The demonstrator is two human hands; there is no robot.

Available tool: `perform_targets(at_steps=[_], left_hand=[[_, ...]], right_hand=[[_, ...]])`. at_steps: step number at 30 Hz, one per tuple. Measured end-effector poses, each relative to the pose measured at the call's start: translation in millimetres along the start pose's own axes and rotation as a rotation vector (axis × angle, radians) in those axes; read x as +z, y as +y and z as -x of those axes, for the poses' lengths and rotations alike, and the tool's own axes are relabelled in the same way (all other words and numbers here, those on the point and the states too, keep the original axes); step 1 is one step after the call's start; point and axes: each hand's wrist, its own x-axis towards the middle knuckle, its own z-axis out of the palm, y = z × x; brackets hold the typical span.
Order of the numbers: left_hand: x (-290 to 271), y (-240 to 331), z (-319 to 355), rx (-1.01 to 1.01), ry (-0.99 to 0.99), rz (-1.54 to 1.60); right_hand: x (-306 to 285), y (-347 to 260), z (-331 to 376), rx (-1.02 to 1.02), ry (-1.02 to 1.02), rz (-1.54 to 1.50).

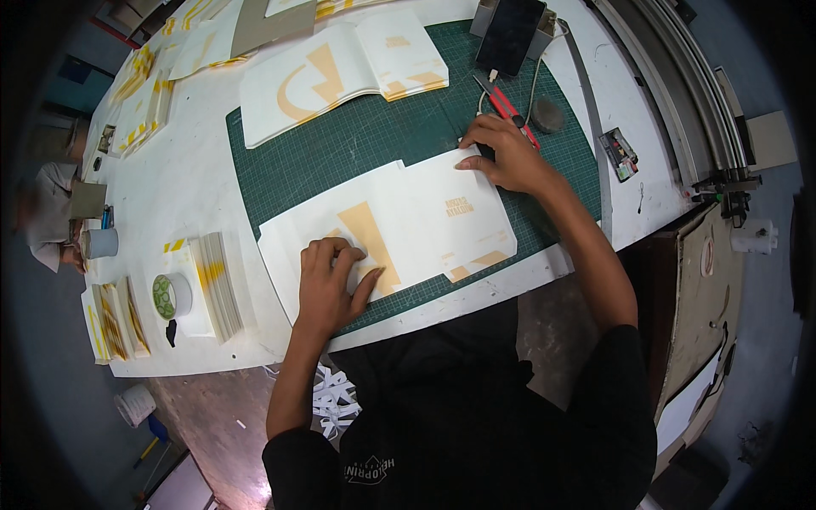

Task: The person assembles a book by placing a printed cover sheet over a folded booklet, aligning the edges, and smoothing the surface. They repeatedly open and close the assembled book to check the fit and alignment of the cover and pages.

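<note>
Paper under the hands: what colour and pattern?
The paper is white with pale orange printing, clearest in head view.

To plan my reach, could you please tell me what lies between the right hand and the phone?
In the head view, the red cutter and a cable plug lie between the right hand and the phone.

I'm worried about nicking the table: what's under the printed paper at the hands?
Green mat shows beyond the paper at its far and near edges, so it likely runs underneath; anything else there is covered.
</note>
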Motion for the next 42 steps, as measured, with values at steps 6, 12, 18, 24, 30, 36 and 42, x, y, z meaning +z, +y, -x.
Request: perform_targets(at_steps=[6, 12, 18, 24, 30, 36, 42], left_hand=[[0.6, -0.5, -0.1, -0.002, -0.004, -0.003], [0.9, -0.9, 1.5, -0.024, -0.033, 0.026], [1.4, -0.8, 0.9, -0.008, -0.001, -0.006], [0.4, 0.3, 1.8, -0.03, -0.028, 0.014], [1.1, -0.1, 1.7, -0.03, -0.029, 0.01], [1.3, 0.0, 1.6, -0.014, -0.011, 0.011], [0.5, 0.2, 1.1, -0.012, -0.01, 0.018]], right_hand=[[-1.1, 1.4, -2.7, 0.017, -0.051, 0.018], [-5.6, -4.0, -5.5, 0.045, -0.093, 0.034], [-4.9, -6.2, -4.8, 0.053, -0.083, 0.025], [-4.0, -5.9, -1.6, 0.016, -0.038, 0.016], [-2.8, -8.2, 1.6, 0.012, -0.007, 0.06], [-2.1, -8.6, 2.6, 0.012, -0.003, 0.07], [-3.4, -10.3, 1.5, 0.036, -0.023, 0.036]])
